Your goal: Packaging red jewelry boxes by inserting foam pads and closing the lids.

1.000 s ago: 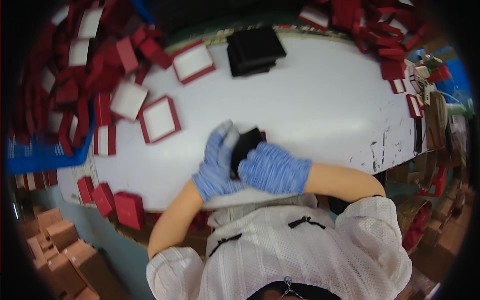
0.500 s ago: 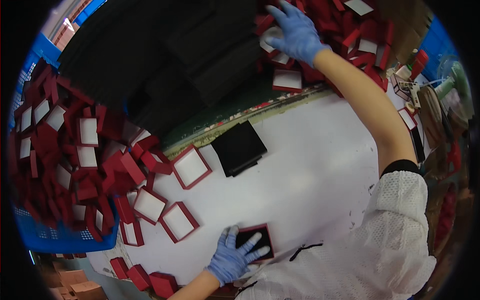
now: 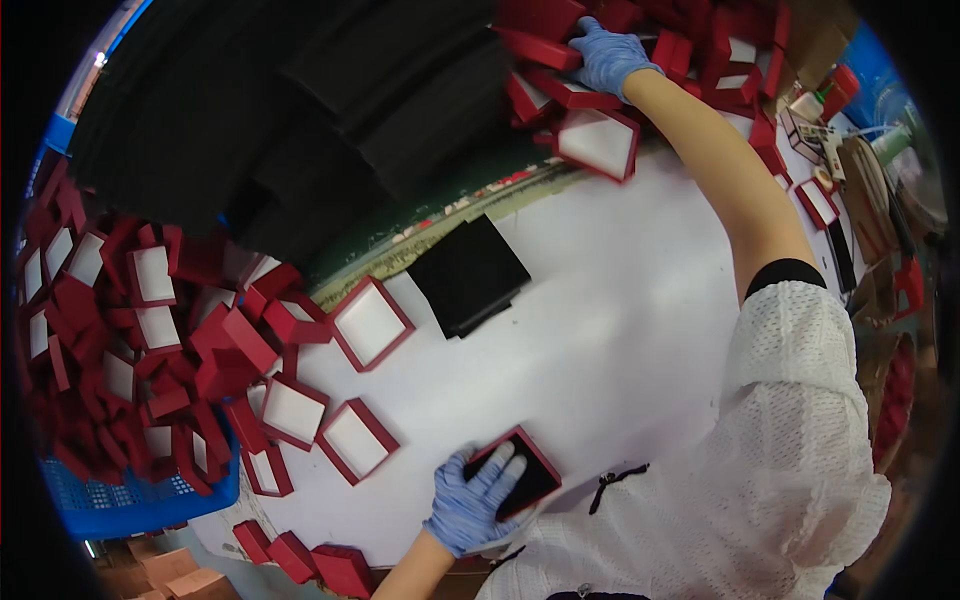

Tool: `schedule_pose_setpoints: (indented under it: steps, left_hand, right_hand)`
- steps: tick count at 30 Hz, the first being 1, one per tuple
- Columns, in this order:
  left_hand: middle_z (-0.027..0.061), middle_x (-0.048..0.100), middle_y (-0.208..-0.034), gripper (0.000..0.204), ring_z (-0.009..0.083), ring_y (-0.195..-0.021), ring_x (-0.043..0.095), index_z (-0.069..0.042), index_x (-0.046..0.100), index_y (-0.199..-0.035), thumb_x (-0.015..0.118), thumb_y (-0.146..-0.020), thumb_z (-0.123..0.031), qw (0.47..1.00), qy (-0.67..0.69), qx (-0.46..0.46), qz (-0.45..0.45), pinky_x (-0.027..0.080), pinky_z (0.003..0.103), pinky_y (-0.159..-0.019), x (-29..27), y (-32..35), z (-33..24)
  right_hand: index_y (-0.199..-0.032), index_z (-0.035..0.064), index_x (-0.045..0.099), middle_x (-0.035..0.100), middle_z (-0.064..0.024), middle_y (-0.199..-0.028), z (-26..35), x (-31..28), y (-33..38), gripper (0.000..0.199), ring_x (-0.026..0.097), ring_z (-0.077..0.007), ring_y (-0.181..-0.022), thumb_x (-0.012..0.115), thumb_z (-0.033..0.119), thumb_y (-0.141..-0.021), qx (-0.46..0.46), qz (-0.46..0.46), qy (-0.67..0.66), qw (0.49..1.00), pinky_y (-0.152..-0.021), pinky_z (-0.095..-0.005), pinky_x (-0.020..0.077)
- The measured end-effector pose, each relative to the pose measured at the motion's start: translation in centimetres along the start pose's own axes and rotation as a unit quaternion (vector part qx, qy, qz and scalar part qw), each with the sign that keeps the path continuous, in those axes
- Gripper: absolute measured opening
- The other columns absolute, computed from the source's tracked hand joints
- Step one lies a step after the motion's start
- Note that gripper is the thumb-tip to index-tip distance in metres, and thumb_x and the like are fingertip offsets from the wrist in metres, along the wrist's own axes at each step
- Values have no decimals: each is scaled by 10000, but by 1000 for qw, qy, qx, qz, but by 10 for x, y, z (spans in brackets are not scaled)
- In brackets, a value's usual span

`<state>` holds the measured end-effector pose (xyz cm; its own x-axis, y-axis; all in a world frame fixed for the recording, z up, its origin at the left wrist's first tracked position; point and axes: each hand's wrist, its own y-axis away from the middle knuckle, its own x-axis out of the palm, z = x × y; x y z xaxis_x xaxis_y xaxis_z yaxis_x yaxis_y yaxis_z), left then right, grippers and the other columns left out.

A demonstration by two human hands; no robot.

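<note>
My left hand (image 3: pixel 472 505), in a blue glove with pale fingertips, holds a red box (image 3: pixel 548 482) with a black insert against the near edge of the table, close to my body. Its fingers lie across the insert. At the far side, my right hand (image 3: pixel 608 62), also gloved, reaches into a heap of red boxes. Its fingers close at the edge of a red box (image 3: pixel 540 48); the heap partly hides the grip. Just below that hand a white-lined red box (image 3: pixel 598 142) lies tilted at the heap's front. A small stack of black pads (image 3: pixel 468 278) sits mid-table.
Several open white-lined boxes (image 3: pixel 357 440) lie left on the white table (image 3: pixel 620 330). A blue basket (image 3: pixel 150 508) overflows with red boxes. Large black stacks (image 3: pixel 300 120) stand behind. Red pieces (image 3: pixel 340 570) line the near left edge; a glue bottle (image 3: pixel 808 104) stands far right.
My right hand has come down slightly into the heap, and boxes there have shifted, one sliding toward the table. The box under my left hand has turned a little.
</note>
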<state>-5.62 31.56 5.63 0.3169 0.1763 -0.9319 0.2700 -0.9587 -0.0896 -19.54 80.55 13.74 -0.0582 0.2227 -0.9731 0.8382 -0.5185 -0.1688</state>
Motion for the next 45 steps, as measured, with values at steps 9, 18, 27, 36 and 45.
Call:
schedule_pose_setpoints:
  steps: [9, 18, 27, 36, 45]
  left_hand:
    - [109, 460, -1267, 720, 352, -1034, 448, -107, 510, -1175, 730, -587, -459, 996, -3, -8, -90, 370, 450, -863, 12, 10, 2]
    - [218, 319, -1324, 745, 395, -1186, 330, -93, 506, -1218, 676, -650, -544, 974, -78, -159, -143, 286, 478, -981, 17, 69, 9]
    - [225, 212, -1396, 920, 372, -1185, 373, -124, 260, -1380, 741, -643, -388, 969, 77, -143, -185, 338, 427, -970, 31, 70, 18]
    - [278, 272, -1350, 994, 412, -1159, 399, -101, 250, -1363, 749, -575, -447, 983, 57, -56, -163, 330, 473, -956, 20, 64, 17]
    - [176, 307, -1333, 989, 435, -1250, 234, -137, 311, -1356, 704, -549, -550, 906, -215, -352, 95, 134, 549, -1039, -42, 125, -14]
  right_hand:
    - [-1188, 76, 510, 540, -110, -1151, -3, -7, 140, 586, 518, -306, -1062, 549, 513, -801, 114, 2, -283, 952, -929, -366, 385]
    - [-1089, 117, 537, 452, -149, -1252, 73, 27, 338, 482, 455, -308, -1136, 672, 177, -629, -463, -136, -179, 857, -942, -434, 375]
    - [-1075, 87, 493, 420, -198, -1226, 123, -6, 305, 720, 389, -374, -1169, 815, 348, -486, -370, 10, -390, 843, -1006, -466, 290]
    - [-1233, 55, 478, 316, -301, -1286, 182, 3, 367, 767, 297, -443, -1200, 578, 595, -698, -520, 99, -269, 805, -1030, -471, 216]
    - [-1216, 96, 502, 480, -124, -1244, 186, -4, 271, 553, 443, -281, -1160, 625, 398, -770, -523, -29, -296, 798, -1006, -411, 298]
